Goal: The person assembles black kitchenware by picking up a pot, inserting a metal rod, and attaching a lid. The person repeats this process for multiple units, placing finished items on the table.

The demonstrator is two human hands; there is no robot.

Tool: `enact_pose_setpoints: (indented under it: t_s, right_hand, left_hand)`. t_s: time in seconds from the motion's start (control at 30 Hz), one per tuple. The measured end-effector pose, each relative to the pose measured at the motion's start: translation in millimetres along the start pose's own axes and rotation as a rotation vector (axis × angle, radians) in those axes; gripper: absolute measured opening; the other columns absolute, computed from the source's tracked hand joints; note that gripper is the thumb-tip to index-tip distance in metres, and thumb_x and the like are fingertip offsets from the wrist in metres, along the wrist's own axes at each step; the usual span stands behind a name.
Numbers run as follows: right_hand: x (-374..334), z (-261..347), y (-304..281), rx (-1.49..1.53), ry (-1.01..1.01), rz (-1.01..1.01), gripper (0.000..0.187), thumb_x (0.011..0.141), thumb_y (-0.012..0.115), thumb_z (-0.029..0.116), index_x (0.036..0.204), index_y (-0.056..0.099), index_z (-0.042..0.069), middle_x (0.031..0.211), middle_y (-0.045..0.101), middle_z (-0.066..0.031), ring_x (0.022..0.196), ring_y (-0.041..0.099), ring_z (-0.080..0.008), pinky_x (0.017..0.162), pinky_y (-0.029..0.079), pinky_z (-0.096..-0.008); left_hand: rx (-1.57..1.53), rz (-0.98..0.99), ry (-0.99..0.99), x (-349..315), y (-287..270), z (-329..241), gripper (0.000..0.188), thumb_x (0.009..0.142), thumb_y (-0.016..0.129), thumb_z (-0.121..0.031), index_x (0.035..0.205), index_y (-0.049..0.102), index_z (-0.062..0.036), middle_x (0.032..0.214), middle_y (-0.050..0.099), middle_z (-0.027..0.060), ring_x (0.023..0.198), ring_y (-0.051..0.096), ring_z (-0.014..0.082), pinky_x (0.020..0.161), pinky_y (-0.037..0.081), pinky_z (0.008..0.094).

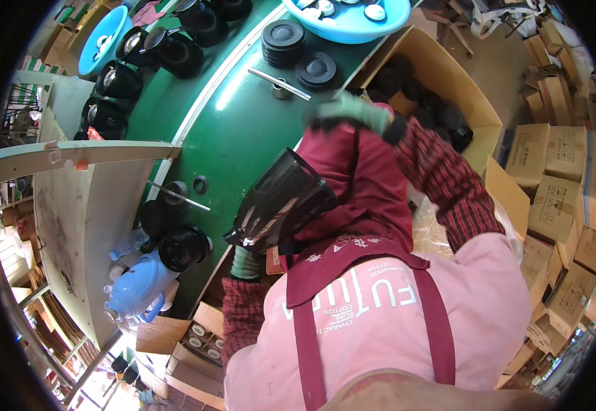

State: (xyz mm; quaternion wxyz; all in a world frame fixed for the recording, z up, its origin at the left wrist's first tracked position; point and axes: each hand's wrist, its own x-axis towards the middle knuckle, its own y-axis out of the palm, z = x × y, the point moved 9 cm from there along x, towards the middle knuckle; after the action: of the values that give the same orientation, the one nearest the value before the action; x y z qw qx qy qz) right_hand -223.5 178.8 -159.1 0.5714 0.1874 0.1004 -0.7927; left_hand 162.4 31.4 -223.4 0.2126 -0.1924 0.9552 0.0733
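Observation:
My left hand (245, 264), in a pale green glove, is at the lower end of a glossy black tapered jug body (286, 197). The jug lies tilted over my lap, and its bulk hides most of my fingers, though it appears held there. My right hand (354, 114), also gloved in green, is smeared by motion near the bench edge. Its fingers cannot be made out, nor anything in them. Close to it are a flat black disc (316, 70), a stack of black discs (283, 42) and a metal rod (279, 83) lying over a small ring.
A green bench (222, 137) carries black jugs (175, 52) at the far left. A blue basin (353, 22) with white round parts stands at the back. An open carton (479, 113) of black parts is at my right. Left stand a blue bottle (140, 284) and a partition (85, 154).

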Motion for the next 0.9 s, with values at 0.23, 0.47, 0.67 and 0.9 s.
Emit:
enact_pose_setpoints:
  t_s: [0.23,0.47,0.67,0.9]
  right_hand:
    - [128,-19,-108,-1.028,0.411,-0.567,0.121,0.067,0.080,0.070,0.164,0.022,0.025,0.167,0.017,-0.0229,0.147,0.023,-0.0565,0.111,0.030,-0.0739]
    - [86,16,-83,-1.170,0.102,-0.698,0.113,0.061,0.087,0.059,0.157,0.034,0.030,0.152,0.034,-0.0227,0.137,0.036,-0.0505,0.107,0.035,-0.0710]
    - [-22,87,10,0.520,-0.404,-0.211,0.099,0.078,0.087,0.025,0.159,0.033,0.012,0.149,0.045,-0.0139,0.136,0.046,-0.0256,0.111,0.041,-0.0413]
    - [-119,113,118,0.350,-0.580,-0.141,0.100,0.078,0.082,0.013,0.162,0.028,0.008,0.159,0.033,-0.0090,0.149,0.031,-0.0226,0.122,0.027,-0.0377]
  left_hand:
    - [0.036,-0.148,-0.074,-35,18,64,0.060,0.093,0.069,-0.031,0.142,0.055,0.0004,0.136,0.063,0.0146,0.119,0.064,0.0253,0.103,0.051,0.0394]
    - [0.096,-0.156,-0.001,-13,13,37,0.058,0.091,0.072,-0.030,0.139,0.058,-0.0008,0.134,0.064,0.0146,0.118,0.064,0.0268,0.102,0.052,0.0400]
    - [0.239,-0.101,0.208,18,-4,-34,0.057,0.088,0.074,-0.028,0.137,0.060,-0.0018,0.133,0.065,0.0147,0.118,0.065,0.0281,0.101,0.052,0.0406]
    - [0.459,0.006,0.426,27,11,-109,0.055,0.086,0.077,-0.027,0.134,0.063,-0.0030,0.132,0.066,0.0147,0.117,0.065,0.0296,0.100,0.053,0.0412]
